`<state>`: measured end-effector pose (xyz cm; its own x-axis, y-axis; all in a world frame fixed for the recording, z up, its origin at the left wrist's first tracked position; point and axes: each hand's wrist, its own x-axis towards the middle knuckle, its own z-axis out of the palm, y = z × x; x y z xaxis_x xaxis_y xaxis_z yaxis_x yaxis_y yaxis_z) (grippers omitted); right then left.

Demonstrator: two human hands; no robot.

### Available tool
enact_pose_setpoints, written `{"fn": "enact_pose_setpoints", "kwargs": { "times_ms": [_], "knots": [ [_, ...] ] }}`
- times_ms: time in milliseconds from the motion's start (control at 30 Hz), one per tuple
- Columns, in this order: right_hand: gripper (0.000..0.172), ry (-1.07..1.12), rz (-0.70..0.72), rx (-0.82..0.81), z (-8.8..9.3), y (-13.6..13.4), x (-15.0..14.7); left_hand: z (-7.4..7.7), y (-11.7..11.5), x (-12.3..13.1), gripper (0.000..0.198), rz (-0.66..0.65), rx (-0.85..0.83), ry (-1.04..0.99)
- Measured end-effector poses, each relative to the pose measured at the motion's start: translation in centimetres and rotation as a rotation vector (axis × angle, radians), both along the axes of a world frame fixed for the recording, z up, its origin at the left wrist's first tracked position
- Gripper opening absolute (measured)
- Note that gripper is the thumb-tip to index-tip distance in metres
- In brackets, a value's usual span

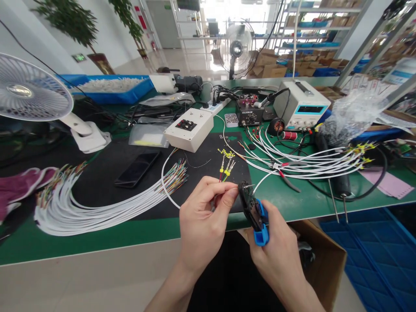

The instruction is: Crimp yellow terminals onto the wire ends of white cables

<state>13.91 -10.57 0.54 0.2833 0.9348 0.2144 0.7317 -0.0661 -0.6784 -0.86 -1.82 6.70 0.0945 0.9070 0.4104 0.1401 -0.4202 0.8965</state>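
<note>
In the head view my right hand (pixel 276 242) is closed around the blue handles of a crimping tool (pixel 255 210). Its black jaws sit right beside the fingertips of my left hand (pixel 206 212). That hand is pinched; the wire in it is mostly hidden by the fingers. Just above the left hand stick out several coloured wires with yellow terminals (pixel 226 171). A white cable (pixel 165 177) runs down to behind the left hand. Another white stretch of cable shows behind the tool, leading to a bundle of white cables (pixel 312 169) with yellow ends.
On the left lies a curved bundle of white cables (pixel 97 225) with stripped ends, near a phone (pixel 138 169). A switch box (pixel 190 129), a tray of small parts (pixel 231 120) and a power supply (pixel 302 106) stand farther back. A white fan (pixel 35 91) is at left.
</note>
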Motion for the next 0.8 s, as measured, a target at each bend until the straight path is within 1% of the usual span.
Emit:
{"fn": "enact_pose_setpoints", "kwargs": {
  "times_ms": [233,400,600,800],
  "knots": [
    [0.058,-0.017,0.012,0.005,0.3,0.2,-0.2,0.1,0.4,-1.1,0.01,-0.108,-0.135,0.001],
    [0.058,-0.015,0.009,0.027,0.1,0.2,-0.4,-0.1,0.3,-1.8,0.012,-0.097,-0.161,0.039],
    [0.061,-0.038,0.022,0.047,-0.2,0.2,-0.4,0.1,0.1,-2.2,0.018,-0.111,-0.161,0.031],
    [0.057,-0.061,0.023,0.057,-0.3,0.1,-0.4,0.1,0.1,-2.1,0.014,-0.119,-0.159,0.02]
  ]
}}
